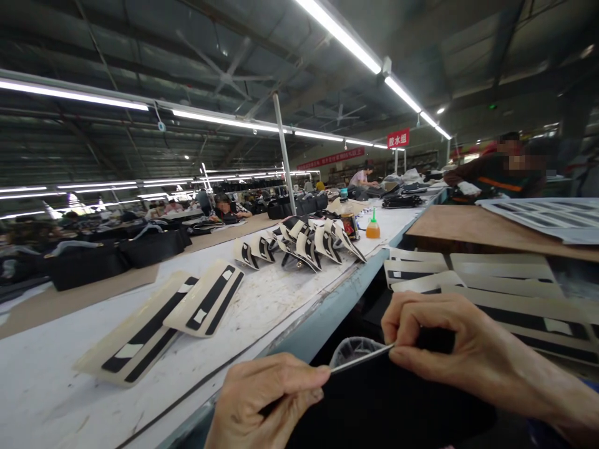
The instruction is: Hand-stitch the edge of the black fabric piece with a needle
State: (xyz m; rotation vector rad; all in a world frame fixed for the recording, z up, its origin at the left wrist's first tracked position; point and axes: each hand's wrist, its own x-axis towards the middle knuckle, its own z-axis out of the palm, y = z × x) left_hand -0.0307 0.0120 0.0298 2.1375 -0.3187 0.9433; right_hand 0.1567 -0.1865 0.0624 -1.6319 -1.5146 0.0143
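Observation:
A thin white strip (361,358) runs taut between my two hands, in front of the table's edge. My left hand (274,396) pinches its left end between thumb and forefinger. The other end is closed in the thumb and fingers of my right hand (433,337), a little higher and to the right. Black material fills the area right below the strip; whether the strip is its edge, I cannot tell. Cream panels with black bands (204,298) lie flat on the white-topped table at left. Several curved cream-and-black pieces (306,249) stand farther along.
More cream panels (505,268) lie on the right, below a brown board (468,227). A bottle of orange liquid (373,229) stands near the table edge. Behind my hands is a clear plastic-lined bin (353,349). Black bags (93,259) line the left; a co-worker (491,168) is at right.

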